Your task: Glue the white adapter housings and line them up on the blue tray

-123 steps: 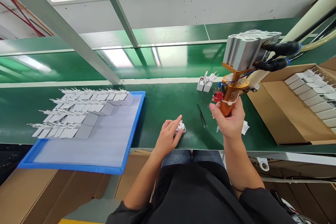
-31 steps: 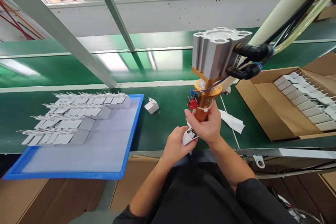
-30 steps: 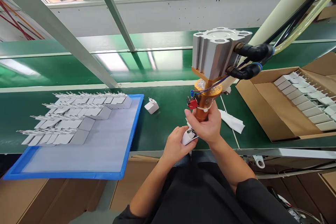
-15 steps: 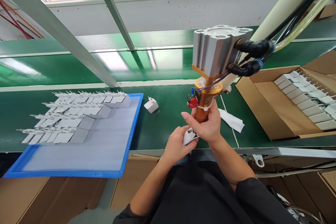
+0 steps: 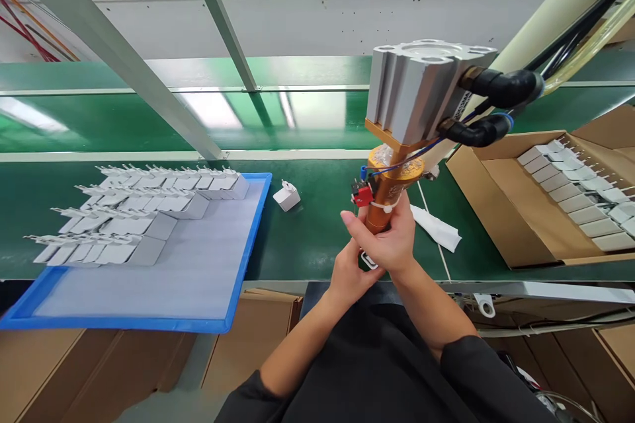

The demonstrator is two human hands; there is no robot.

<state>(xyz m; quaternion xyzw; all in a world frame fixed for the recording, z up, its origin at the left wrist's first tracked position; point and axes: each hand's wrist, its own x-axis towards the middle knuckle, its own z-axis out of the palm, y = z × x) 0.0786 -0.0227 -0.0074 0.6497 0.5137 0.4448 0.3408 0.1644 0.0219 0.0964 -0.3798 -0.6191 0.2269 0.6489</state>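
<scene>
My right hand is closed around the lower end of an orange shaft, its thumb pointing left across the front. The shaft belongs to a pneumatic tool with a silver cylinder on top and a red switch at its side. Just below, my left hand is closed on a white power adapter under the shaft. Only a small part of this adapter shows between the hands; the rest is hidden by fingers. Another white power adapter stands alone on the green table, left of my hands.
On the left, a blue-rimmed tray carries several rows of white adapters. At right, an open cardboard box holds more adapters. A white strip lies beside my right hand. Black hoses run from the cylinder.
My left hand has turned and shifted slightly right, further under my right hand, so less of the held adapter shows. My right hand keeps its hold. The view has shifted slightly.
</scene>
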